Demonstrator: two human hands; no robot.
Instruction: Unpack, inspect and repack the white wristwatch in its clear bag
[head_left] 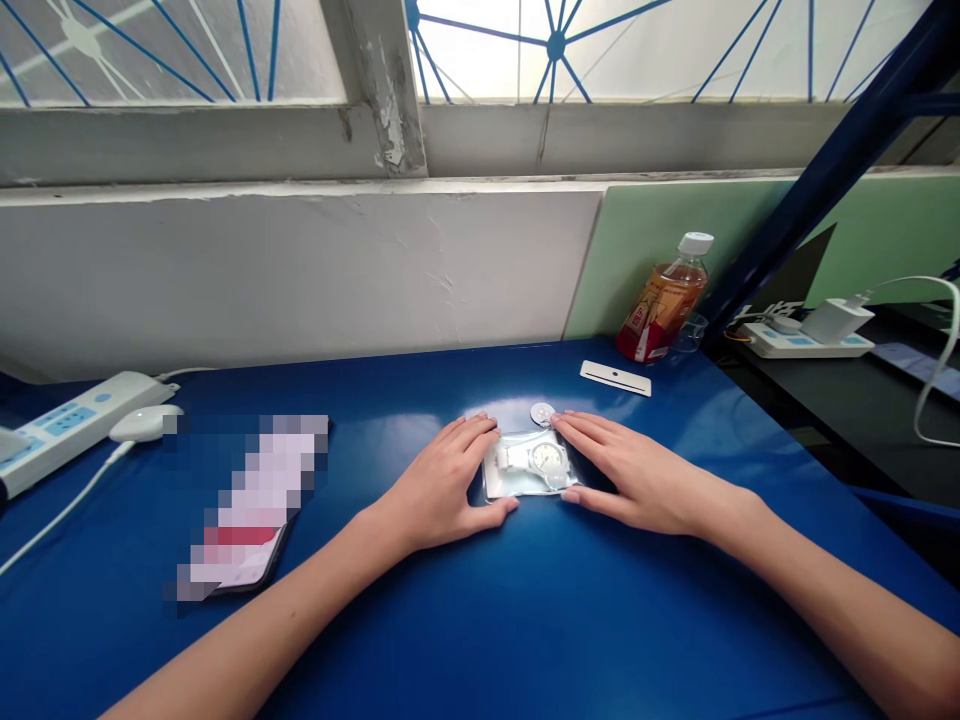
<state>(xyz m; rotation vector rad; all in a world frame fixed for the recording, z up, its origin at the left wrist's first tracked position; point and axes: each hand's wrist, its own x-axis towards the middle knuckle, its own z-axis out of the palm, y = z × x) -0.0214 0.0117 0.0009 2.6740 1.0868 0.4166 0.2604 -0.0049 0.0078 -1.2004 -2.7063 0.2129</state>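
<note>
A white wristwatch (546, 462) lies inside a clear plastic packet (504, 486) on the blue tabletop. My left hand (448, 482) rests at the packet's left end, fingers stretched toward its upper corner and thumb apart near the lower one. At the right end, my right hand (630, 474) lies with fingers extended and thumb spread from them; the thumb tip is by the packet's lower right corner. Both hands are open, framing the packet. Just behind it sits a small round silvery-white disc (541, 412), right by my right fingertips.
Further back lies a white card (615, 378) with a dark slot. A drink bottle (664, 305) leans near the wall. On the left are a phone (262, 560), partly pixelated, a white power strip (82, 420) and a cable. A blue metal bar (810, 190) slants at the right.
</note>
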